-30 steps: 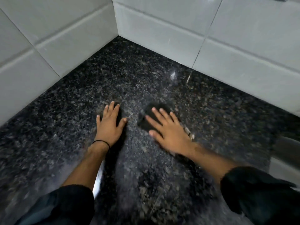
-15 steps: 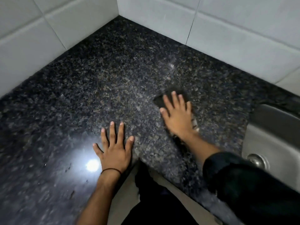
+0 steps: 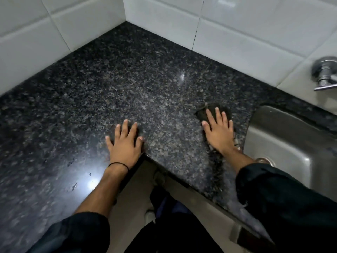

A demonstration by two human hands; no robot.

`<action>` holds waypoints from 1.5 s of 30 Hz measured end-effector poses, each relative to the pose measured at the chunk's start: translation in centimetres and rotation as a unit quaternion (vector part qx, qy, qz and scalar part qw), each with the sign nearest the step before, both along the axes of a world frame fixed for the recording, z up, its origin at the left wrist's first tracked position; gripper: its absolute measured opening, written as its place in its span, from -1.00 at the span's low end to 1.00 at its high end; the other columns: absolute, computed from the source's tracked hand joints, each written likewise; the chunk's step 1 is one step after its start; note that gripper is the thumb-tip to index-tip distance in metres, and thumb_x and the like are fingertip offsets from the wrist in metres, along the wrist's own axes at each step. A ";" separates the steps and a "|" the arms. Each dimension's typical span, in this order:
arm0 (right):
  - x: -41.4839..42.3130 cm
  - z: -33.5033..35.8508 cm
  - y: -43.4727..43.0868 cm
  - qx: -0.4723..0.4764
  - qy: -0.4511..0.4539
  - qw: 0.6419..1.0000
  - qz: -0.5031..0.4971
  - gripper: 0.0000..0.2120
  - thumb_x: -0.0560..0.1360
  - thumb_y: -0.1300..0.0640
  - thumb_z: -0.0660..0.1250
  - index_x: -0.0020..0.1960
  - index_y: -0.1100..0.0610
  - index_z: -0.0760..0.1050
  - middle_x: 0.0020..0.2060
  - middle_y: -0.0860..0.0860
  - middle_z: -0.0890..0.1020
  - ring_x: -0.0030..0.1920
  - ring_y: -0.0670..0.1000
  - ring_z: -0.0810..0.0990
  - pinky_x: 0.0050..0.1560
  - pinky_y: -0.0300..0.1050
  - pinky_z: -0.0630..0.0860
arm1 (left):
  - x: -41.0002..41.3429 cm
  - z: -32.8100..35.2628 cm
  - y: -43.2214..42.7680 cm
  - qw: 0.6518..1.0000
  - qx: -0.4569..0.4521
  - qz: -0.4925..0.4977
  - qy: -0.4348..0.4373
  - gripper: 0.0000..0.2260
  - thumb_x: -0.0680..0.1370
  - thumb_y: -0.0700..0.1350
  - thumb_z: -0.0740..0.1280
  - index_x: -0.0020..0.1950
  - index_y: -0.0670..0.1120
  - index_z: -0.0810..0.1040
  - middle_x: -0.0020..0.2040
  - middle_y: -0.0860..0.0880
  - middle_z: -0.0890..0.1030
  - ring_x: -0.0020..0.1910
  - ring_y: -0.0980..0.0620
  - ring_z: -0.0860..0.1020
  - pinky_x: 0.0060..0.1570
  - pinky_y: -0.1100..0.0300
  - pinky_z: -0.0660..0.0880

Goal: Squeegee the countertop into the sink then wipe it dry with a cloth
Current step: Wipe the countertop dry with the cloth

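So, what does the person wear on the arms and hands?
Both hands are bare, with no gloves or rings visible. The left hand has a thin black band around its wrist. Dark, black-looking sleeves cover the upper forearms: the left sleeve and the right sleeve.

The counter was polished speckled stone, black with grey flecks, glossy enough to mirror a bright light near its front edge. The walls behind were glazed white tiles, smooth and shiny. The sink was brushed steel with a dull satin sheen; the tap was bright chromed metal. The cloth under the right hand looked dark, matt and frayed.
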State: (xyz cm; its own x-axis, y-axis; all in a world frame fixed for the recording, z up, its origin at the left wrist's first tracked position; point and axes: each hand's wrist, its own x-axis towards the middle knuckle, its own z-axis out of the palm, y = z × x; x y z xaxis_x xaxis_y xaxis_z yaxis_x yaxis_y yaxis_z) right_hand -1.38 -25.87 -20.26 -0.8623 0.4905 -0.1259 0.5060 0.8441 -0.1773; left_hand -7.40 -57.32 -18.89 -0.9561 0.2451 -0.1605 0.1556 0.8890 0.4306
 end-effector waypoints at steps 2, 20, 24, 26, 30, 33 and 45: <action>1.0 -0.3 -4.1 -0.006 0.005 1.000 -0.001 -0.44 0.63 -0.24 -0.10 0.60 -0.14 -0.06 0.61 -0.01 -0.06 0.59 0.10 -0.10 0.54 0.21 -0.12 | 1.7 0.2 1.6 0.999 0.018 -0.038 0.017 -0.53 0.65 0.09 0.07 0.56 0.12 0.12 0.61 0.07 -0.03 0.58 -0.03 -0.11 0.46 -0.27 -0.13; 6.9 -0.4 -4.6 0.002 0.019 0.999 -0.031 -0.46 0.65 -0.20 -0.13 0.60 -0.13 -0.06 0.61 -0.01 -0.08 0.59 0.09 -0.11 0.55 0.18 -0.14 | 4.0 -0.1 4.0 0.997 -0.048 -0.067 0.001 -0.49 0.62 0.10 0.14 0.56 0.09 0.15 0.60 0.00 0.09 0.56 -0.13 0.05 0.46 -0.26 0.04; 11.6 0.3 -7.5 -0.006 -0.002 0.967 0.255 -0.48 0.66 -0.22 -0.11 0.59 -0.21 -0.10 0.60 -0.11 -0.11 0.59 0.00 -0.15 0.55 0.06 -0.14 | 3.9 0.4 4.8 0.996 -0.064 -0.053 0.026 -0.51 0.57 0.05 0.22 0.51 0.04 0.28 0.53 -0.08 0.26 0.47 -0.23 0.21 0.40 -0.25 0.16; 12.1 0.8 -3.9 0.005 -0.015 0.939 0.345 -0.49 0.66 -0.24 -0.10 0.58 -0.24 -0.08 0.60 -0.15 -0.10 0.59 -0.03 -0.14 0.55 0.03 -0.16 | 3.9 0.2 4.8 0.995 -0.074 -0.054 0.033 -0.51 0.57 0.04 0.23 0.50 0.02 0.30 0.51 -0.10 0.28 0.44 -0.25 0.23 0.39 -0.26 0.17; 7.5 0.4 4.7 0.017 -0.017 0.988 0.150 -0.46 0.61 -0.27 -0.17 0.57 -0.24 -0.05 0.60 -0.13 -0.06 0.59 0.02 -0.08 0.54 0.18 -0.03 | 3.3 0.0 5.2 0.994 -0.083 -0.066 0.037 -0.52 0.56 0.06 0.23 0.48 0.03 0.32 0.51 -0.10 0.28 0.42 -0.25 0.24 0.40 -0.26 0.15; 2.3 0.3 5.7 -0.038 0.007 0.995 -0.094 -0.45 0.63 -0.24 -0.12 0.59 -0.18 -0.05 0.61 -0.06 -0.08 0.59 0.06 -0.11 0.54 0.18 -0.14 | 2.6 0.2 6.1 0.994 -0.067 -0.080 0.042 -0.53 0.58 0.06 0.21 0.49 0.03 0.30 0.55 -0.04 0.22 0.48 -0.18 0.19 0.42 -0.25 0.09; -2.5 -0.1 12.2 0.030 0.008 0.987 0.156 -0.48 0.63 -0.26 -0.10 0.57 -0.25 -0.03 0.60 -0.14 -0.02 0.59 0.01 -0.02 0.53 0.18 0.03 | -7.3 -0.2 13.5 0.988 -0.016 -0.141 0.063 -0.56 0.62 0.03 0.20 0.49 0.00 0.31 0.58 -0.01 0.16 0.54 -0.12 0.15 0.45 -0.21 0.11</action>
State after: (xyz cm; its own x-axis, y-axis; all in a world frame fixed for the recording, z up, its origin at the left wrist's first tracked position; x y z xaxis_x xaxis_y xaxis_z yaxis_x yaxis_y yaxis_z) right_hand -3.90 -13.70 -20.38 -0.9742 0.2071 -0.0896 0.2175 0.9676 -0.1280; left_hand -14.70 -43.78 -19.05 -0.8639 0.5004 -0.0571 0.4485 0.8159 0.3650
